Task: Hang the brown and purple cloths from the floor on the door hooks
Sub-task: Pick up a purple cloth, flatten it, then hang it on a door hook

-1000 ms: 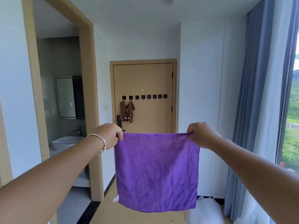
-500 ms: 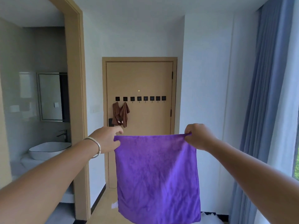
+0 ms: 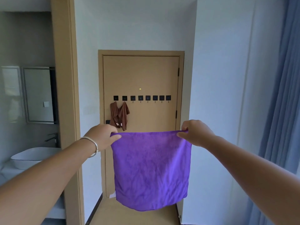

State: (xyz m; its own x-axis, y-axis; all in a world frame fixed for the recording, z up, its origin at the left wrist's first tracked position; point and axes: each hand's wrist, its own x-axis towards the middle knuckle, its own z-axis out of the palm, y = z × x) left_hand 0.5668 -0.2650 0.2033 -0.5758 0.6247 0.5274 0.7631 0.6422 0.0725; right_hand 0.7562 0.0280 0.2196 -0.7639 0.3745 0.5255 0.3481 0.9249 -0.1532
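Observation:
A square purple cloth (image 3: pixel 151 169) hangs spread out in front of me. My left hand (image 3: pixel 103 137) pinches its top left corner and my right hand (image 3: pixel 195 133) pinches its top right corner. Straight ahead is the tan door (image 3: pixel 141 75) with a row of several black hooks (image 3: pixel 147 98). A brown cloth (image 3: pixel 119 115) hangs from the two leftmost hooks; the hooks to its right are bare. The purple cloth hides the lower part of the door.
A tan door frame (image 3: pixel 65 78) on the left opens onto a bathroom with a mirror (image 3: pixel 39 95) and a white basin (image 3: pixel 30 155). Blue curtains (image 3: pixel 282 111) hang on the right. White walls flank the narrow tan floor (image 3: pixel 129 215) before the door.
I have moved closer to the door, which looks larger and more centred. The window and the white bag on the floor have left the view. Both hands still hold the purple cloth spread.

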